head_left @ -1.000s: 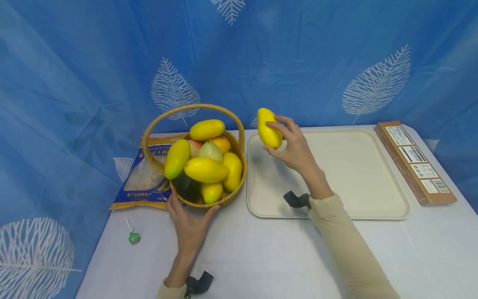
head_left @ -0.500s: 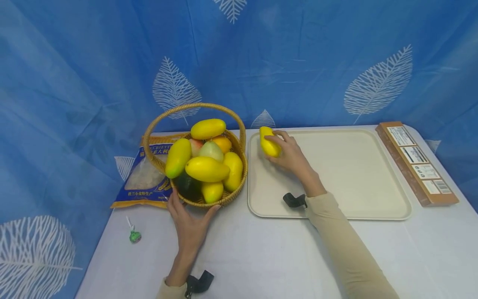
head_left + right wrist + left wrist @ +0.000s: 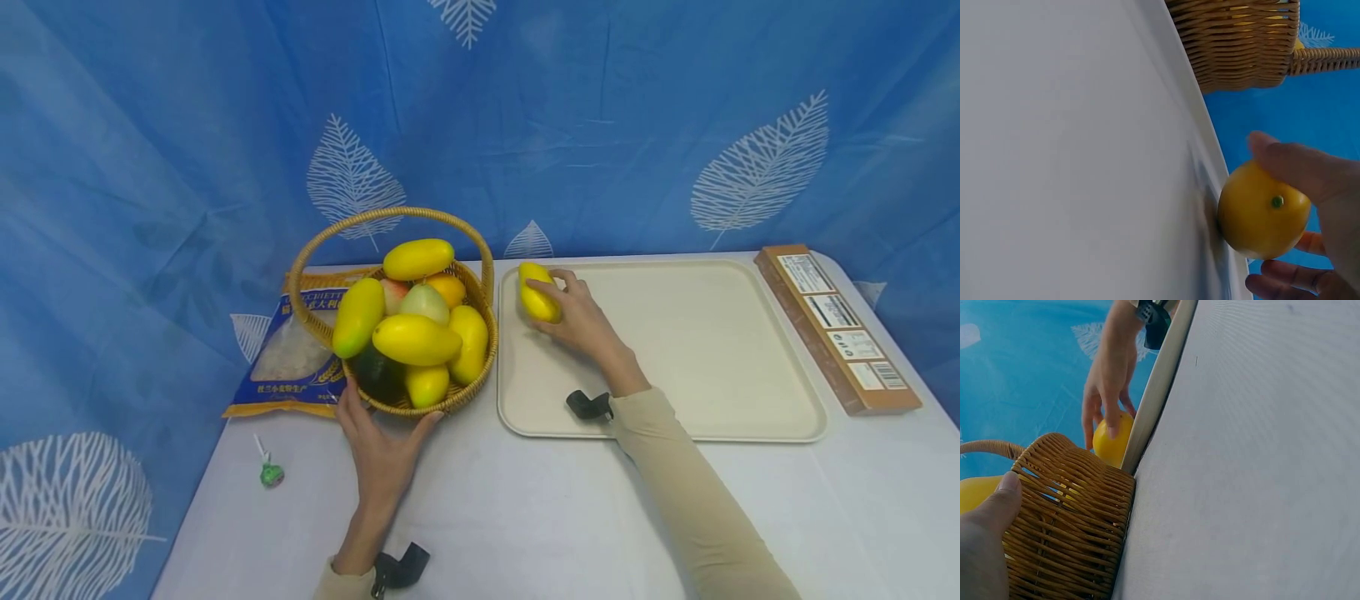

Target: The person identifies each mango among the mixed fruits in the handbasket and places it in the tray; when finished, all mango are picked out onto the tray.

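Note:
In the head view, my right hand [image 3: 581, 321] has its thumb and fingers at a yellow mango [image 3: 537, 292] over the left back part of the beige tray [image 3: 660, 358]. In the right wrist view the mango [image 3: 1260, 215] lies close against the tray surface; the thumb rests along one side, and some fingers stand slightly apart from it. My left hand [image 3: 382, 458] touches the near side of a wicker basket [image 3: 491, 350], fingers and thumb spread. Its thumb [image 3: 1000, 503] presses the basket wall near the rim. Several mangoes, a pale green fruit [image 3: 423, 303] and a dark green fruit [image 3: 375, 375] fill the basket.
A blue bag of pasta [image 3: 288, 358] lies partly behind the basket. A green lollipop [image 3: 271, 475] is on the white table at the left. Right of the tray lies a long brown box [image 3: 836, 329]. A blue curtain [image 3: 585, 125] hangs behind.
My right hand has lowered the mango from above the tray's back left corner down to the tray. The left hand and the basket have stayed in place.

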The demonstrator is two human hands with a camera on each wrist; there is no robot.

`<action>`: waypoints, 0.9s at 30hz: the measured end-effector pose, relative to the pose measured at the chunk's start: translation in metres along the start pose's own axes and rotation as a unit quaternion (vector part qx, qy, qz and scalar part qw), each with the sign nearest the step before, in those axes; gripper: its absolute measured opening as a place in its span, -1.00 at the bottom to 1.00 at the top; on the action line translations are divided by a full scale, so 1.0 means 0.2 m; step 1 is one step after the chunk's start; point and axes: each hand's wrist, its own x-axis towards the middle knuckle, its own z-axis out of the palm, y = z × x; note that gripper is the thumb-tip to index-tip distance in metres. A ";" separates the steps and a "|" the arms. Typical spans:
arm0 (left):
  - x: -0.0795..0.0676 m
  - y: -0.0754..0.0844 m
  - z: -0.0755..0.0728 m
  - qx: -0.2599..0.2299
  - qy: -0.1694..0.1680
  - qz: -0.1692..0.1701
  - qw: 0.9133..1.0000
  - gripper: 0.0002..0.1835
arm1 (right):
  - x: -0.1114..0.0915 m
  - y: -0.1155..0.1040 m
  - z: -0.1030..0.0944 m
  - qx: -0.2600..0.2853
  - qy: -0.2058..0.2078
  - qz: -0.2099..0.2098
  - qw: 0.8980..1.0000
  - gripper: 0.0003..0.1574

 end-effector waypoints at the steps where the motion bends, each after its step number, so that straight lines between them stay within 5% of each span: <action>1: 0.00 0.00 0.00 0.000 0.000 0.001 1.000 0.38 | 0.00 0.00 0.00 -0.001 -0.002 0.003 1.000 -0.17; 19: 0.00 0.00 0.00 0.007 -0.003 -0.008 1.000 0.38 | 0.00 0.01 -0.02 0.017 0.006 0.007 1.000 -0.11; 27: 0.00 0.00 0.00 0.001 -0.002 -0.007 1.000 0.38 | -0.01 -0.13 -0.11 0.035 0.047 -0.068 0.996 -0.18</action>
